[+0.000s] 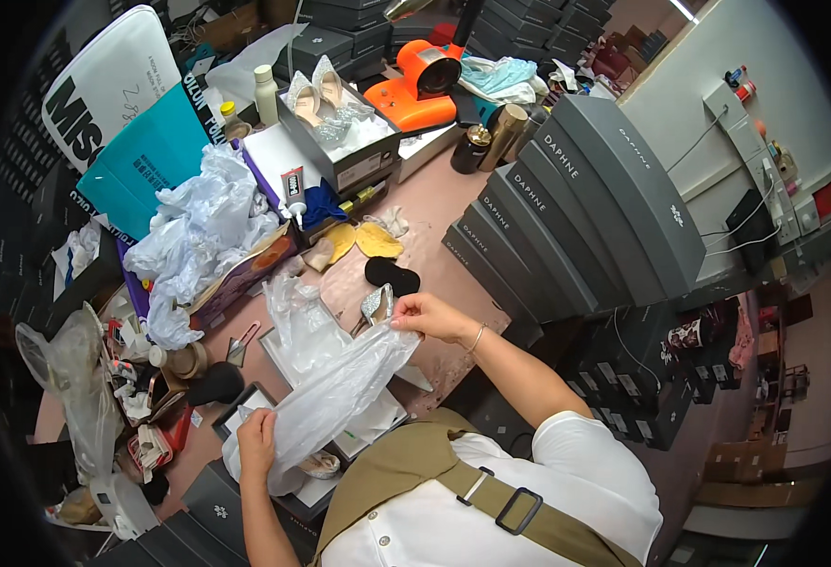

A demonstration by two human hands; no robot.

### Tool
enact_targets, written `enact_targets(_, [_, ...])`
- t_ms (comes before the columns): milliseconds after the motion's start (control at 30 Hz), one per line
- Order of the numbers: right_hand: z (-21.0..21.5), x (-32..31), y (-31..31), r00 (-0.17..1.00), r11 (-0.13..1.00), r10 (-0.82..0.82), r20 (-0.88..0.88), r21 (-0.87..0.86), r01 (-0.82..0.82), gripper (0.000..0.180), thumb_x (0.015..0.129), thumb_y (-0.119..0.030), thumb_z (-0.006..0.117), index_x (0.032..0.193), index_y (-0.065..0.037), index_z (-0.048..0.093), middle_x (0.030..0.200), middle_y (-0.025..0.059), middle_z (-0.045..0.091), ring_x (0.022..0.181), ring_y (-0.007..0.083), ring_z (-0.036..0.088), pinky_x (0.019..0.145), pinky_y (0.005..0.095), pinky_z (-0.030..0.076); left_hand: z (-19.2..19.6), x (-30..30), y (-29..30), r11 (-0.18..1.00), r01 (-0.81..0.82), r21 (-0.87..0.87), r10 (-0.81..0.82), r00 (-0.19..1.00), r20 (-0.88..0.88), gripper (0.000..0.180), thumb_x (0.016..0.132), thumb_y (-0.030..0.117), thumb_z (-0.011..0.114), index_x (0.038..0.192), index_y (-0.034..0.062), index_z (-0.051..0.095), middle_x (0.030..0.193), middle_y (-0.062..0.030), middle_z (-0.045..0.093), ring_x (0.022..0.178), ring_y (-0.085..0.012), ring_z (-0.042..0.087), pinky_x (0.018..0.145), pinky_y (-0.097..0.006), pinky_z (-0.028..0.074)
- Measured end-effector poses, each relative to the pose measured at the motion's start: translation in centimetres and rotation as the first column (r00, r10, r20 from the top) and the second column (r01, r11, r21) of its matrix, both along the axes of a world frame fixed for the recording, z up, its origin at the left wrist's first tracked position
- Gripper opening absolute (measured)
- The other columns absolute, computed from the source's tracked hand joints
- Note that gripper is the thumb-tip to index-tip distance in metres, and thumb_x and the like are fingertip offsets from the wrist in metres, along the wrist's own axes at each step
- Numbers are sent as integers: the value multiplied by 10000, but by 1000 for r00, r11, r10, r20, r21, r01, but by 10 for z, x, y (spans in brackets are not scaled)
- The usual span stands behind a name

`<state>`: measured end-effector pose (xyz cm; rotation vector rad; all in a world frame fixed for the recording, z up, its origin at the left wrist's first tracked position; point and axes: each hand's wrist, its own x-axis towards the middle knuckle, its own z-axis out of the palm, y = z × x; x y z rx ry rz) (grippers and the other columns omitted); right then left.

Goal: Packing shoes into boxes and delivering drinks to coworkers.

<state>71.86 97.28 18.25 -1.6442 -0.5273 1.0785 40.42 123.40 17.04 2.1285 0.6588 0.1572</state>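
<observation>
A thin, translucent white plastic bag (344, 383) is stretched on a slant between my two hands. My left hand (257, 442) is closed on its lower left end. Its upper right corner is pinched in the fingers of my right hand (425, 317). Just behind my right fingers a silvery glitter shoe (376, 304) shows in part. Below the bag lies a box with white lining (370, 427), mostly covered. A second shoe (321, 464) peeks out under the bag's lower edge. More crumpled plastic (297, 317) lies beyond the bag.
Grey shoeboxes (566, 189) rise in a leaning stack at the right. Farther back stand an open box with glitter shoes (316, 94) and an orange blower-like device (425, 80). A crate of crumpled white paper (212, 203) is left. Black pads (393, 275) and yellow cloths (363, 241) lie on the table.
</observation>
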Motion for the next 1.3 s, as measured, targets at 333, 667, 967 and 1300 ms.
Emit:
enact_targets(333, [43, -69, 79, 369, 747, 431, 824, -96, -658, 431, 808, -314, 670, 1114, -25, 577, 1060, 172, 605, 995, 333, 583, 871, 431, 443, 47, 24, -29, 993, 113, 32, -114, 993, 10, 154, 872, 144, 591, 851, -8, 590, 749, -181, 599, 697, -343, 583, 643, -382, 449])
enact_targets(667, [25, -74, 76, 210, 781, 488, 847, -316, -539, 105, 818, -131, 558, 876, -46, 579, 838, 134, 610, 780, 302, 637, 653, 419, 504, 41, -61, 11, 977, 58, 205, -32, 991, -131, 177, 752, 67, 658, 913, 1, 626, 799, -167, 611, 749, -313, 605, 673, -356, 465])
enact_targets(967, [13, -5, 14, 334, 940, 338, 880, -297, -167, 119, 804, -87, 507, 889, -17, 553, 849, 203, 617, 767, 387, 622, 668, 475, 504, 23, -86, 32, 956, -125, -265, 93, 987, -129, 136, 811, 94, 628, 899, -7, 604, 738, -41, 587, 711, -101, 526, 656, -261, 436])
enact_targets(1300, [63, -70, 96, 408, 766, 396, 822, -51, -641, 462, 817, -219, 651, 1206, -15, 510, 1142, 205, 574, 1049, 379, 539, 895, 442, 434, 32, -60, 16, 998, -17, -56, 12, 996, -84, 188, 863, 168, 604, 928, -6, 634, 757, -159, 619, 676, -220, 579, 660, -320, 455])
